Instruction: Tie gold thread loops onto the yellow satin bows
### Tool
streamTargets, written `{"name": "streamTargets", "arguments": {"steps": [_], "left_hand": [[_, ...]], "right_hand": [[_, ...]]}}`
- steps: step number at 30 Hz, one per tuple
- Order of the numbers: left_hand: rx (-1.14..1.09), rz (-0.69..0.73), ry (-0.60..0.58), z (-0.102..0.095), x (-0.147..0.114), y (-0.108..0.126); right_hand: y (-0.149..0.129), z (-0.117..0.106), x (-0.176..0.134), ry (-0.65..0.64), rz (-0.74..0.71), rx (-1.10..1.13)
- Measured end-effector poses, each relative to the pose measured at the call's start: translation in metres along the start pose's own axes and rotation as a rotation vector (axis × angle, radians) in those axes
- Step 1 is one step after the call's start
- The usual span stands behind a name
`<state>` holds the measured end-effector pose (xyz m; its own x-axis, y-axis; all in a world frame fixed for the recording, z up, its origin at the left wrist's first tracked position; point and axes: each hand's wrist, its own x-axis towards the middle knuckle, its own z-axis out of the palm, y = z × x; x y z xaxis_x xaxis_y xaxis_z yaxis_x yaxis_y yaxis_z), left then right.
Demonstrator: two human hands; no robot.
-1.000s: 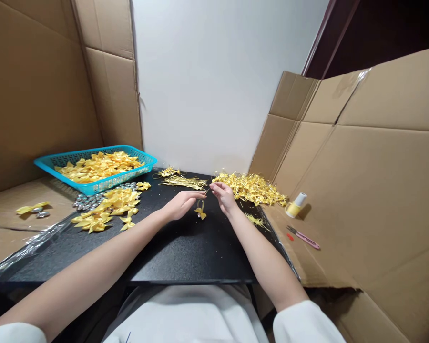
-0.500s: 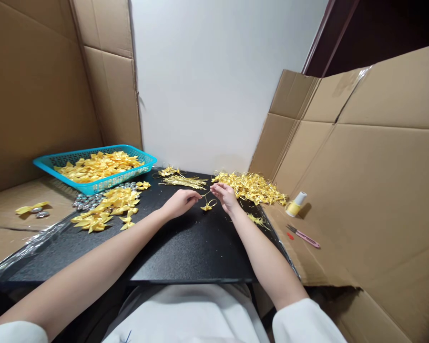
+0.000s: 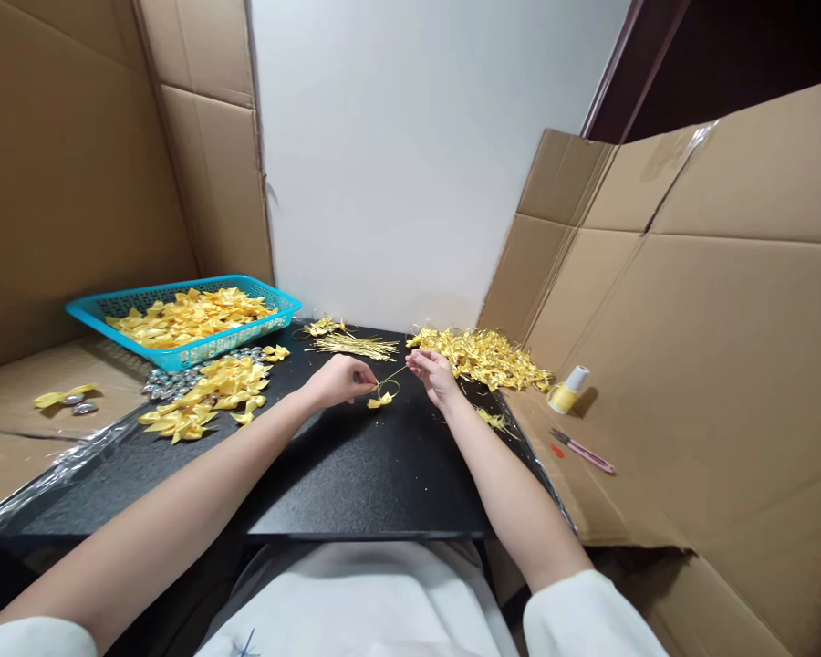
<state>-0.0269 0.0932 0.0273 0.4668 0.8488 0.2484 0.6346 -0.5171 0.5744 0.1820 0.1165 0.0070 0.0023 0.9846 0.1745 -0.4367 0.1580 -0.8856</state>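
Observation:
Between my hands a thin gold cord (image 3: 391, 375) is stretched, with a loop in it. A small yellow ribbon bow (image 3: 381, 401) hangs from the cord just above the black tabletop. My left hand (image 3: 346, 379) pinches the cord at the loop's left side, fingers closed. Higher and to the right, my right hand (image 3: 434, 372) pinches the cord's other end between thumb and fingertips. Behind them lies a bundle of cut gold cords (image 3: 356, 346). A heap of corded yellow bows (image 3: 485, 357) sits just beyond my right hand.
A turquoise basket (image 3: 178, 358) of yellow bows stands back left. Before it lie loose bows (image 3: 233, 383) and silvery pieces (image 3: 171, 385). At right are a spool of yellow thread (image 3: 567, 391), pink snips (image 3: 585, 452) and cord scraps (image 3: 496, 421). Cardboard walls (image 3: 725, 347) rise on both sides.
My left hand has moved left, away from my right hand, drawing the cord longer between them. The hanging bow has shifted left with it; my right hand is almost still.

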Motion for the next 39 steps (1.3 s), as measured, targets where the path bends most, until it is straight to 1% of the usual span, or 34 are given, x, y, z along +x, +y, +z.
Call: {"name": "streamTargets", "arguments": {"steps": [3, 8, 11, 14, 19, 25, 29, 39], "left_hand": [[0.016, 0.023, -0.008, 0.001, 0.001, -0.005], [0.083, 0.081, 0.053, 0.004, 0.004, -0.01], [0.065, 0.082, 0.089, 0.006, 0.006, -0.013], [0.015, 0.113, 0.101, 0.008, 0.008, -0.016], [-0.036, 0.155, 0.067, 0.013, 0.011, -0.017], [-0.076, 0.128, -0.008, 0.021, 0.017, -0.023], [-0.097, 0.135, -0.046, 0.02, 0.017, -0.024], [-0.175, 0.131, 0.01, 0.02, 0.017, -0.02]], "right_hand": [[-0.001, -0.001, -0.001, -0.001, 0.012, -0.009], [-0.002, 0.0, -0.002, 0.008, 0.026, -0.005], [-0.001, 0.0, -0.002, -0.024, 0.028, -0.025], [0.001, -0.001, -0.001, -0.059, 0.03, -0.035], [0.003, -0.001, 0.0, -0.045, 0.037, -0.042], [0.001, 0.0, -0.002, -0.008, 0.055, -0.019], [0.0, -0.001, -0.002, 0.029, 0.066, -0.002], [0.002, -0.006, 0.0, 0.049, 0.07, -0.035]]}}
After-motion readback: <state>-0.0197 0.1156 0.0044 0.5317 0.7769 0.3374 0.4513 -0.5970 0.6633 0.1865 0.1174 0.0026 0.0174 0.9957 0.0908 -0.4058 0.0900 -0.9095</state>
